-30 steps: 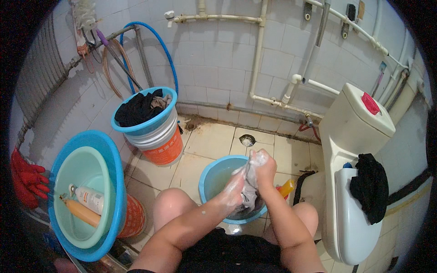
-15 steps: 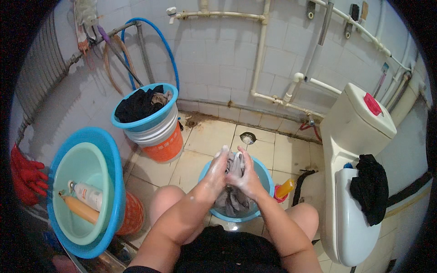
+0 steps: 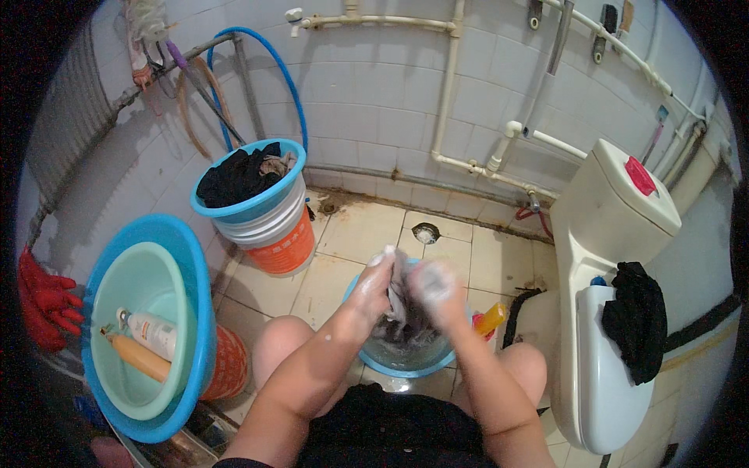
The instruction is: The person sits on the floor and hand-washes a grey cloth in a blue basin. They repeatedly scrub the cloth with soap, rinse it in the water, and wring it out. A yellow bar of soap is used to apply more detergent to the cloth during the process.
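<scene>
Over a blue basin (image 3: 409, 372) between my knees, my left hand (image 3: 378, 282) is closed on a wet grey garment (image 3: 399, 292). White suds cover its fingers. The lower part of the cloth hangs into the basin. My right hand (image 3: 438, 290) is just right of the cloth, smeared by motion, so its fingers and anything in them cannot be made out. Beside the basin's right rim stands a yellow object (image 3: 490, 319) with a pink base, partly behind my right forearm.
On the left, a mint-green basin (image 3: 181, 327) with two bottles sits inside a larger blue basin (image 3: 201, 273). Behind, a bucket (image 3: 282, 248) carries a basin of dark clothes (image 3: 234, 178). At right stands a toilet (image 3: 597, 335) with a black garment (image 3: 636, 324) on its lid.
My hands were together around the grey garment. Now my right hand has swung away to the right, while my left still holds the cloth.
</scene>
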The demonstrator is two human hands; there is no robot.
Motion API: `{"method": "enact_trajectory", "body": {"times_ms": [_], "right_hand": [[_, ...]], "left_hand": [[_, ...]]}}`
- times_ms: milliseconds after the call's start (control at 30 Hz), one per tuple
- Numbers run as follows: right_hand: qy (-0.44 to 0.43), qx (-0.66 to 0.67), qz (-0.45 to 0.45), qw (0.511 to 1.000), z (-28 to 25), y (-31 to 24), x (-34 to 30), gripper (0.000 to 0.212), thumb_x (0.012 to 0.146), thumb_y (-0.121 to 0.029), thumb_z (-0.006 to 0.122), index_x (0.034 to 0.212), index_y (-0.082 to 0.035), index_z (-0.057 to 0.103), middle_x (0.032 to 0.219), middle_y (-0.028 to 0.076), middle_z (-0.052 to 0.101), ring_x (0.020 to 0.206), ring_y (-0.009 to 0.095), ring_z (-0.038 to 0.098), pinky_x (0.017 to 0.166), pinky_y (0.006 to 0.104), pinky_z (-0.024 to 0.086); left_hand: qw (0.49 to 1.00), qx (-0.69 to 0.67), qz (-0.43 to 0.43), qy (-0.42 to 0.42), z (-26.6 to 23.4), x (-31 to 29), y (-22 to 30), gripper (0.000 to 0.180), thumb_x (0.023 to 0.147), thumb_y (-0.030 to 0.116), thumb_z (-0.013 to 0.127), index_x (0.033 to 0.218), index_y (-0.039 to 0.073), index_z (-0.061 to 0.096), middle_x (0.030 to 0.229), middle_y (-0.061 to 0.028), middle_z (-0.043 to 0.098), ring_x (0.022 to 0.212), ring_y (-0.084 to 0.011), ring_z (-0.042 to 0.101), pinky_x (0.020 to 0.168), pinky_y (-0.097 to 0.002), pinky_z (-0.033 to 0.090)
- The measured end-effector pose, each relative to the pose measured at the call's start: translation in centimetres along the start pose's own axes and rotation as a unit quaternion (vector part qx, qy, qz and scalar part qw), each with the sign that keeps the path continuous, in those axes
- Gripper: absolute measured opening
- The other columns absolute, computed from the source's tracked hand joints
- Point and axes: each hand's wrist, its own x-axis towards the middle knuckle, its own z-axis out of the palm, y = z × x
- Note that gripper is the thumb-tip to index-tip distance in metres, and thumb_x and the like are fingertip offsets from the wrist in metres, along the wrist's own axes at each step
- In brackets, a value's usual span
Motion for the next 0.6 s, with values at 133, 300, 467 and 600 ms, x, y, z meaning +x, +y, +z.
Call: {"method": "enact_trajectory", "body": {"times_ms": [133, 300, 467, 600], "right_hand": [[-0.065, -0.220, -0.195, 0.954, 4.1, -1.5, -3.5, 0.019, 0.065, -0.023, 0.069, 0.076, -0.011, 0.059, 0.080, 0.012, 0.063, 0.073, 0.032, 0.061, 0.063, 0.0392, 0.048], [0.069, -0.151, 0.064, 0.984, 1.3, 0.4, 0.6, 0.021, 0.061, -0.023, 0.070, 0.076, -0.013, 0.059, 0.081, 0.011, 0.063, 0.071, 0.031, 0.061, 0.062, 0.0414, 0.047], [0.045, -0.203, -0.154, 0.966, 3.8, 1.1, -2.8, 0.029, 0.061, -0.024, 0.072, 0.084, -0.012, 0.059, 0.096, 0.012, 0.060, 0.081, 0.031, 0.059, 0.069, 0.0394, 0.047], [0.066, 0.014, 0.160, 0.985, 0.4, 2.9, 1.1, 0.021, 0.075, -0.021, 0.065, 0.089, -0.007, 0.060, 0.089, 0.008, 0.062, 0.079, 0.020, 0.058, 0.069, 0.0303, 0.047]], "left_hand": [[0.970, -0.156, -0.070, -0.175, -3.5, 0.7, -2.4, 0.031, 0.090, 0.042, 0.046, 0.096, 0.012, 0.050, 0.087, -0.0006, 0.050, 0.077, -0.0134, 0.052, 0.068, -0.0282, 0.047], [0.996, -0.063, -0.059, -0.004, 4.0, -3.8, -2.6, 0.033, 0.092, 0.038, 0.043, 0.105, 0.009, 0.051, 0.102, -0.0049, 0.057, 0.094, -0.0160, 0.055, 0.082, -0.0311, 0.047], [1.000, -0.020, -0.004, 0.002, 4.8, -4.9, -1.4, 0.034, 0.093, 0.036, 0.040, 0.107, 0.007, 0.050, 0.101, -0.0054, 0.057, 0.093, -0.0163, 0.055, 0.082, -0.0298, 0.045], [0.999, 0.009, -0.046, -0.028, 2.5, -2.4, -2.2, 0.033, 0.095, 0.032, 0.037, 0.110, 0.005, 0.050, 0.102, -0.0060, 0.057, 0.093, -0.0164, 0.055, 0.083, -0.0296, 0.044]]}}
